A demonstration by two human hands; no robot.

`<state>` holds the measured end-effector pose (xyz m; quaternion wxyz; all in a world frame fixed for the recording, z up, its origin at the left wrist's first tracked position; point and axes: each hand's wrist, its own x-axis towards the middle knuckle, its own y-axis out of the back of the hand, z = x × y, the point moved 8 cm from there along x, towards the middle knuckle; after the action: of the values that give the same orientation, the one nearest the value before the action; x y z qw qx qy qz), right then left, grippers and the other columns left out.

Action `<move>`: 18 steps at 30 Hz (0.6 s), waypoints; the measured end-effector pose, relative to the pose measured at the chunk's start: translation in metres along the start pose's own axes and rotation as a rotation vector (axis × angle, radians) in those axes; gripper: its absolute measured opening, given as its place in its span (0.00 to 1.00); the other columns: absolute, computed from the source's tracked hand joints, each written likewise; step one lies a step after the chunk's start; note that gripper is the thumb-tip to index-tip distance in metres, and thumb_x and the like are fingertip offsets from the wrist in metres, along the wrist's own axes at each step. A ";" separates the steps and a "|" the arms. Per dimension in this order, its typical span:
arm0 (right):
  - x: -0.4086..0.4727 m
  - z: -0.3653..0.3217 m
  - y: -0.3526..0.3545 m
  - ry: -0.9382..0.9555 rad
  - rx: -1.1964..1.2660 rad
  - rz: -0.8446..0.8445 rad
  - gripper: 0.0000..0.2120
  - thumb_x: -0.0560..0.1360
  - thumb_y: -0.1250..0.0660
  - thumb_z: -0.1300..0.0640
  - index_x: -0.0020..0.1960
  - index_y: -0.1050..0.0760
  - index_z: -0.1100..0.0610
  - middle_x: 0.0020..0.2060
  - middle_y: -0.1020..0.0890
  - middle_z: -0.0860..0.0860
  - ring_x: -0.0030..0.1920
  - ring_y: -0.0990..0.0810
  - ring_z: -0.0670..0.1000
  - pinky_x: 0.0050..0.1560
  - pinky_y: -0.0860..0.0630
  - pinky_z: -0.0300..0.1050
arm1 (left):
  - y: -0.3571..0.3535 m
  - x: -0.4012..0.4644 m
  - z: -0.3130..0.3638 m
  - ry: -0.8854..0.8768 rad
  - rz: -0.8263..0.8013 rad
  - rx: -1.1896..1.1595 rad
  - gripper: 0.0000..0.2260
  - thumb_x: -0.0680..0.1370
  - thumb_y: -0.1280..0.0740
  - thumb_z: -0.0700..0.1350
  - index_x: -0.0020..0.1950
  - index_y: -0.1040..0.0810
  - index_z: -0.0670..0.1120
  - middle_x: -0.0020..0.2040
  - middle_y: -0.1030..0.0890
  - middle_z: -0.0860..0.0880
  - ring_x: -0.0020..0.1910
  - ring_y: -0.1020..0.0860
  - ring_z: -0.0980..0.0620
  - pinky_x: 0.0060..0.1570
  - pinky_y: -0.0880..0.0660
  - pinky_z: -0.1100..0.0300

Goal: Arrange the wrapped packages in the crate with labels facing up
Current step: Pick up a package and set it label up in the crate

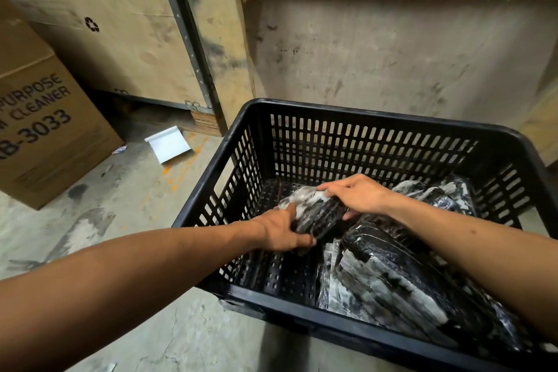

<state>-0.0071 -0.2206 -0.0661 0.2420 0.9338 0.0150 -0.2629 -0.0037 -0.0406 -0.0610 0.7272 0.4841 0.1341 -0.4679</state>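
A black slotted plastic crate (374,121) stands on the concrete floor in front of me. Inside it, both hands hold one dark package wrapped in glossy clear film (314,211), lifted above the crate's left half. My left hand (280,229) grips its near end from below. My right hand (359,193) is clamped over its far end from above. Several more wrapped packages (389,284) lie heaped along the crate's right side, and another (453,193) leans in the far right corner. No label is readable on any of them.
A large cardboard box (45,130) printed with "CLEANER" stands to the left. A white sheet of paper (169,145) lies on the floor behind the crate's left corner. Plywood panels (120,33) and a concrete wall (392,54) close off the back.
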 end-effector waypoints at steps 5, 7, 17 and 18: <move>-0.014 -0.009 0.015 0.025 -0.012 0.066 0.17 0.82 0.35 0.45 0.71 0.25 0.39 0.77 0.29 0.48 0.37 0.14 0.43 0.32 0.22 0.30 | 0.036 -0.008 0.005 -0.113 0.271 0.041 0.25 0.82 0.33 0.49 0.78 0.34 0.48 0.55 0.17 0.49 0.46 0.19 0.53 0.46 0.19 0.60; -0.020 -0.018 0.016 0.122 -0.190 0.035 0.21 0.82 0.36 0.44 0.73 0.33 0.31 0.77 0.29 0.48 0.41 0.15 0.43 0.29 0.27 0.30 | 0.043 -0.011 0.001 -0.116 0.335 0.035 0.26 0.82 0.33 0.49 0.79 0.35 0.50 0.60 0.17 0.46 0.53 0.18 0.47 0.56 0.21 0.55; -0.020 -0.029 0.000 0.351 -0.612 0.046 0.35 0.78 0.29 0.50 0.74 0.42 0.23 0.83 0.44 0.48 0.79 0.38 0.55 0.78 0.43 0.61 | 0.055 -0.008 -0.008 -0.145 0.531 -0.097 0.21 0.83 0.34 0.46 0.76 0.30 0.56 0.51 0.18 0.62 0.40 0.22 0.63 0.43 0.26 0.69; -0.017 -0.030 -0.001 0.363 -0.638 0.063 0.35 0.79 0.31 0.49 0.74 0.45 0.22 0.83 0.45 0.47 0.78 0.36 0.55 0.78 0.41 0.61 | 0.059 -0.010 -0.007 -0.153 0.561 -0.085 0.22 0.83 0.34 0.47 0.77 0.31 0.56 0.55 0.18 0.58 0.43 0.22 0.63 0.48 0.26 0.67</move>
<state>-0.0073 -0.2045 -0.0357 0.5222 0.8429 0.1103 -0.0675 0.0406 -0.0240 -0.0244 0.8557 0.4347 -0.0406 -0.2778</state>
